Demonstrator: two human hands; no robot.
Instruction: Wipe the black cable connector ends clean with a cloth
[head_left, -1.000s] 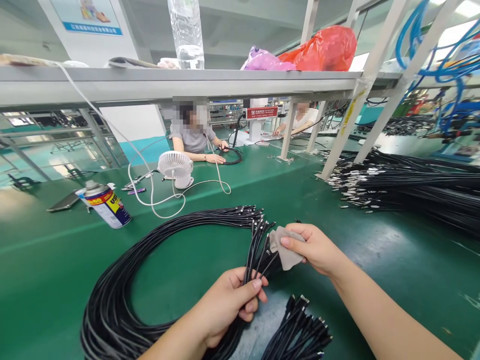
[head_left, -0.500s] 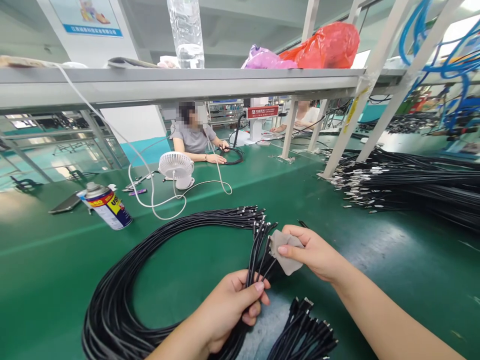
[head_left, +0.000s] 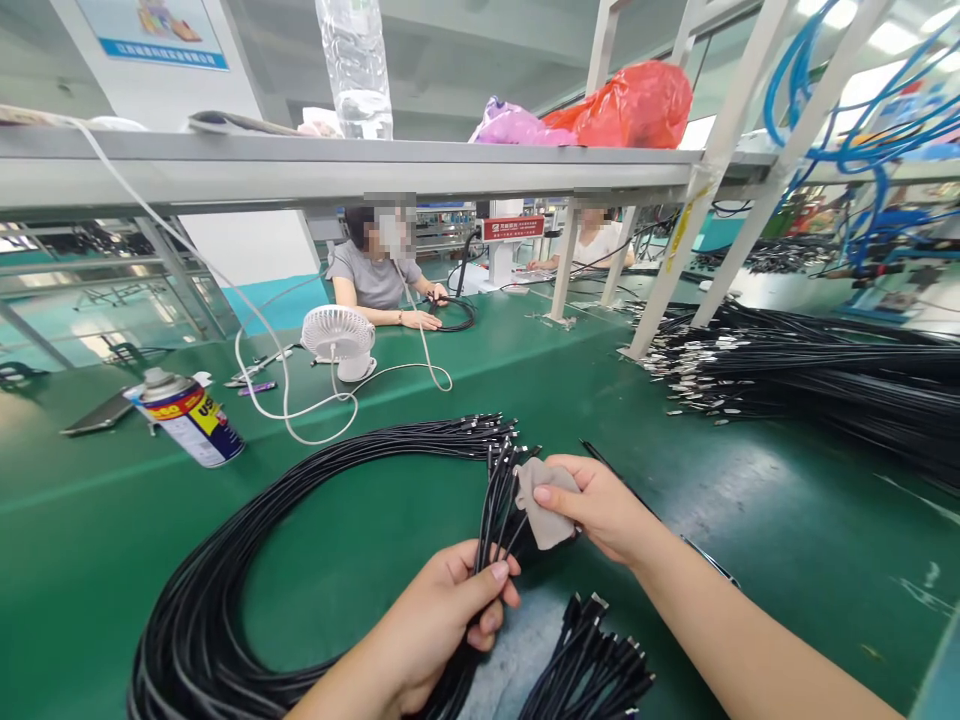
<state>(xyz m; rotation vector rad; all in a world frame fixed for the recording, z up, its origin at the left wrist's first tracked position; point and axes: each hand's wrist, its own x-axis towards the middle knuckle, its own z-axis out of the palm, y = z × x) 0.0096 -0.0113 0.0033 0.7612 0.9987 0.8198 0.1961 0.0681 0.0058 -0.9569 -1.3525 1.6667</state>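
My left hand (head_left: 469,605) is closed around a bundle of black cables (head_left: 491,515), a little below their metal-tipped connectors. A grey cloth (head_left: 550,508) is pinched between the thumb and fingers of my right hand (head_left: 592,495). It lies against the connector ends of the held cables, and the tip it covers is hidden. The long coil of cables (head_left: 202,575) curves away to the left on the green table. Below my hands, a second cluster of cable ends (head_left: 592,660) with metal plugs rests on the tabletop.
At the left stand a spray can (head_left: 191,415) and a white fan (head_left: 337,338) with a trailing white cord. A large pile of black cables (head_left: 817,375) lies at the right, by slanted shelf posts (head_left: 670,270). A shelf (head_left: 300,172) crosses overhead. A co-worker (head_left: 371,275) sits opposite, handling a cable.
The view has turned slightly to the right, so things appear shifted left. Both hands keep their holds, with the cloth still at the cable ends.
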